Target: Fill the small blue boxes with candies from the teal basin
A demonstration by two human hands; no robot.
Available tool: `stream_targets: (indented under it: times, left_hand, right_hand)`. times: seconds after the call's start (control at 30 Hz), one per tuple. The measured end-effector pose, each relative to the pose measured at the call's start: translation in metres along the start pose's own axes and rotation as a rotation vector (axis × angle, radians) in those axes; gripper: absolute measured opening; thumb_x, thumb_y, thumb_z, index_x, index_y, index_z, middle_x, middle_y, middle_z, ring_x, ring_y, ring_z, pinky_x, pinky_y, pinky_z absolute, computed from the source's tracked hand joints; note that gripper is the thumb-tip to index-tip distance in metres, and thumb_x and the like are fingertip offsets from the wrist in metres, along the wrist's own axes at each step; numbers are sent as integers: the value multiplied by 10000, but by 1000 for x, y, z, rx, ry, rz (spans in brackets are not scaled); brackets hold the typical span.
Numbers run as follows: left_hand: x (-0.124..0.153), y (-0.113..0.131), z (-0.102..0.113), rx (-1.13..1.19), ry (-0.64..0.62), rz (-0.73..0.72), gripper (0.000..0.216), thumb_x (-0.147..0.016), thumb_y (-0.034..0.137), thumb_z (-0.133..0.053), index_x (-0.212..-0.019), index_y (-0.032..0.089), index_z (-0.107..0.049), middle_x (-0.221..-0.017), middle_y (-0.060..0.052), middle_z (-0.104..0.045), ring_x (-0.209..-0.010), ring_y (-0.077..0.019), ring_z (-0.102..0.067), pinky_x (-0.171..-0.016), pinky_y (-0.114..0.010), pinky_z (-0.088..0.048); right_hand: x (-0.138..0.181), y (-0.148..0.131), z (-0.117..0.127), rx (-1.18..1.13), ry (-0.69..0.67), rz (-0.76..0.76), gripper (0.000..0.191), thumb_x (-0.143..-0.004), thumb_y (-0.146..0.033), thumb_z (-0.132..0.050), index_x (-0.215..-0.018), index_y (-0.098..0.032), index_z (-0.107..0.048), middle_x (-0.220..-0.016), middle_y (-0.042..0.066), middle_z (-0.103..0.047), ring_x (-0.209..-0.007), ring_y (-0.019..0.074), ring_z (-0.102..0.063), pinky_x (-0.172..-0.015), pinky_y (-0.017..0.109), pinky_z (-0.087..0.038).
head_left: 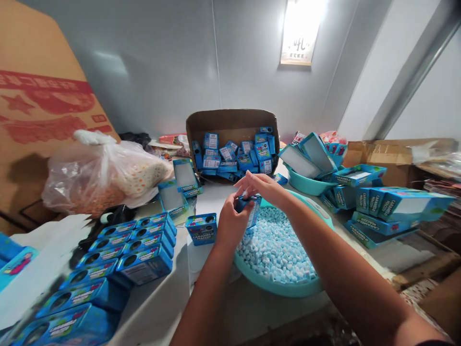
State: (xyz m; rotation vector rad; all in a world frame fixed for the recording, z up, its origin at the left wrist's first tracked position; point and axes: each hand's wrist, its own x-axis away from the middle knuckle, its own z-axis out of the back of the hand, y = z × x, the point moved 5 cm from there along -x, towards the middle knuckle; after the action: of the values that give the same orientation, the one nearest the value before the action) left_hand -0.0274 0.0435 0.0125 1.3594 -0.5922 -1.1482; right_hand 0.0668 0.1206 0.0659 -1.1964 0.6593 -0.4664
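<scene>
My left hand (235,216) is wrapped round a small blue candy box (255,211), held tilted over the rim of a turquoise basin (277,288). My right hand (261,185) is above the top of that box, its fingertips close together at the opening. Whether a candy is between those fingertips I cannot make out. Pale blue and white candies (277,250) fill the basin. Just left of my left hand, another blue box (202,229) stands upright on a white scale (194,262).
Rows of blue boxes (144,254) stand at the left. A cardboard carton (232,117) full of small boxes is at the back. Empty display trays (389,206) are stacked at the right, near a second turquoise basin (309,184). A plastic bag (104,168) lies back left.
</scene>
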Motion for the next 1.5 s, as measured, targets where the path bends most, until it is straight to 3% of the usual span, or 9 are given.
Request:
stream_targets:
  times: [0.17, 0.27, 0.43, 0.6, 0.77, 1.03, 1.33, 1.5]
  left_hand:
    - [0, -3, 1, -35, 5, -25, 456, -814, 387, -699, -1196, 154, -613, -1060, -97, -718, -974, -229, -663, -850, -338, -487]
    - [0, -4, 1, -25, 8, -30, 483, -805, 406, -706, -1202, 149, -604, -1020, -92, -714, -903, -214, -660, -815, -332, -496]
    - [0, -12, 0, 51, 41, 20, 470, -784, 406, -737, -1185, 187, -631, -984, -73, -714, -883, -201, -667, -804, -315, -511]
    - [-1, -22, -2, 140, 32, 34, 533, -757, 448, -767, -1204, 192, -631, -980, -75, -712, -880, -205, -675, -809, -323, -533]
    - [-2, -24, -2, 121, 51, 30, 526, -752, 440, -778, -1199, 201, -637, -961, -70, -707, -878, -202, -673, -823, -328, -539]
    - [-2, -25, -2, 119, 54, 16, 514, -756, 432, -771, -1198, 206, -640, -955, -66, -701, -870, -202, -669, -843, -352, -540]
    - [-1, -21, -1, 122, 57, 25, 480, -748, 401, -779, -1170, 208, -656, -1012, -77, -709, -928, -206, -666, -888, -346, -521]
    - [0, -20, -2, 72, 41, 54, 490, -759, 395, -762, -1192, 202, -641, -1005, -79, -711, -873, -195, -664, -817, -319, -520]
  right_hand:
    - [0, 3, -1, 57, -3, 85, 664, -882, -754, -454, -1043, -173, -732, -860, 67, -741, -676, 128, -607, -658, 256, -492]
    - [1, 1, 3, 90, 65, 133, 657, -899, -740, -438, -1059, -168, -719, -818, 58, -718, -660, 127, -606, -637, 248, -482]
    - [0, 0, 19, 202, 247, 142, 647, -910, -732, -409, -934, -159, -709, -739, 45, -674, -607, 131, -586, -595, 248, -456]
    - [3, -1, 36, 625, 365, 101, 490, -967, -529, -433, -705, -166, -631, -647, 24, -608, -594, 130, -507, -571, 261, -348]
    - [3, 2, 43, 854, 337, -32, 420, -933, -430, -493, -613, -171, -578, -579, 8, -535, -559, 120, -410, -550, 288, -259]
    - [-4, 17, 36, 1017, 219, -51, 429, -867, -418, -572, -511, -177, -553, -501, -4, -432, -505, 109, -302, -534, 301, -233]
    - [-2, 12, 26, 1092, 157, -133, 400, -895, -400, -566, -582, -166, -652, -573, 26, -542, -543, 121, -356, -536, 298, -228]
    - [0, 9, 21, 1172, 121, -135, 361, -903, -358, -564, -623, -160, -676, -601, 22, -579, -554, 113, -386, -532, 292, -217]
